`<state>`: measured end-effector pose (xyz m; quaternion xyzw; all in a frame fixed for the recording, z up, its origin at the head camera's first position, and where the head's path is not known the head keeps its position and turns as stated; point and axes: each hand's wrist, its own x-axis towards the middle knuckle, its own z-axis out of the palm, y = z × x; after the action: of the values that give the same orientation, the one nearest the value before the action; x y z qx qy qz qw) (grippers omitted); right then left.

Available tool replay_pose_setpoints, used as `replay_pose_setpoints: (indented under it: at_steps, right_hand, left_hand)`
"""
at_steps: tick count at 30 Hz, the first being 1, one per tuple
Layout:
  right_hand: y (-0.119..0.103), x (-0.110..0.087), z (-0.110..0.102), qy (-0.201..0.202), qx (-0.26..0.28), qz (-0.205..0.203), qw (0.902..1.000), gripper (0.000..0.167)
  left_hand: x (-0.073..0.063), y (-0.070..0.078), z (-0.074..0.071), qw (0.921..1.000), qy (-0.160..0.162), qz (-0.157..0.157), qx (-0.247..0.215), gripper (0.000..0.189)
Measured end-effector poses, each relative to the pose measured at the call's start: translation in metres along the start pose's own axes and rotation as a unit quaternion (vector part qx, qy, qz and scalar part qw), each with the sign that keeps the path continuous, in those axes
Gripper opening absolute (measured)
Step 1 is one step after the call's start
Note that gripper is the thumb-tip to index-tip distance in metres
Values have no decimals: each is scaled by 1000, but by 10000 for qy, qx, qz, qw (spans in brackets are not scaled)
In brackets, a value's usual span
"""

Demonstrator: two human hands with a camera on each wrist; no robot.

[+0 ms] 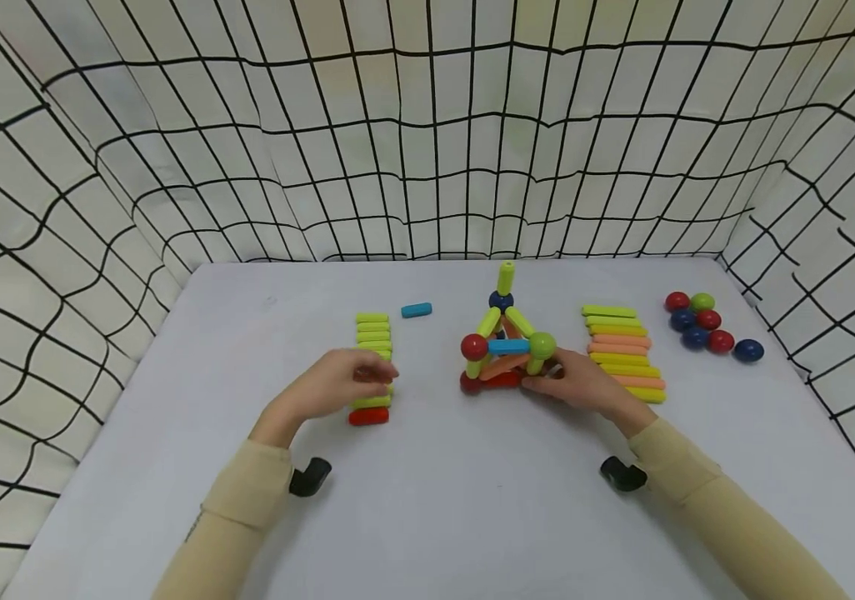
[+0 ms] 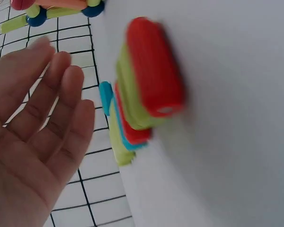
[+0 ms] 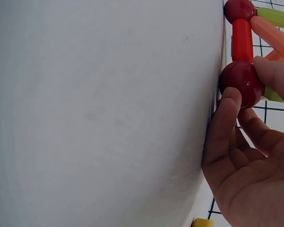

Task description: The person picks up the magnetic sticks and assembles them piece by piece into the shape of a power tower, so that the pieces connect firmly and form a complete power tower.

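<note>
My right hand (image 1: 581,383) pinches a dark red ball (image 3: 243,80) at the lower near corner of a ball-and-rod structure (image 1: 508,346). A short red rod (image 3: 242,40) joins that ball to another red ball. Higher up, the structure has a red ball, a light green ball (image 1: 542,344) and a dark blue ball (image 1: 501,300) with a green rod standing upright on it. Over a column of short rods hovers my left hand (image 1: 333,385), fingers loosely bent and holding nothing. The nearest rod of that column is red (image 2: 154,71); the hand partly hides the column in the head view.
A lone blue rod (image 1: 416,310) lies behind the short rods. Right of the structure is a column of longer yellow, green and orange rods (image 1: 622,340). Several loose balls (image 1: 708,320) sit at the far right. White walls with black grid netting (image 1: 435,150) surround the table.
</note>
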<state>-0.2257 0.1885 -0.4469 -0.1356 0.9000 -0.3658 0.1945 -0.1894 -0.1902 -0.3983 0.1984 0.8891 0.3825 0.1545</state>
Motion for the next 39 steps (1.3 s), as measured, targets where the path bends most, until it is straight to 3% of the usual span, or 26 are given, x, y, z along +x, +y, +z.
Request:
replay_pose_setpoints:
  at_steps: [3,7,16,24,30,32,34,37,39]
  right_hand:
    - [0,-2,-1,10,55,28,10000,45]
    - [0,-3,-2,14,73,36,10000,45]
    - [1,-1,-2,14,105,12,9999,44]
    - [-2,-1,-1,7,125,3,9999,43]
    - [-1,-1,-1,18,104,0,9999,42]
    - [-1,-2,-1,38,82,-12,10000,42]
    - [-1,-2,-1,52,86,-28,9999,41]
    - [-1,-1,-1,29,114,-47,9999,41]
    - [0,-1,-1,14,148,-36,9999,42]
  left_hand:
    - [-22,-8,7,9995,-17,25,312,19]
    - [-33,-12,15,9957,79,-3,923,21]
    - [-26,-4,29,9774,232,-231,2088,17]
    - [-19,2,35,9796,23,-44,2010,14]
    - [-17,5,38,9734,-113,-54,2289,13]
    - [-17,6,40,9741,-134,-5,2257,12]
    - [-15,7,41,9810,-88,18,1939,12]
    - [-9,10,41,9938,245,136,1075,16]
    - [-2,16,40,9976,601,219,278,20]
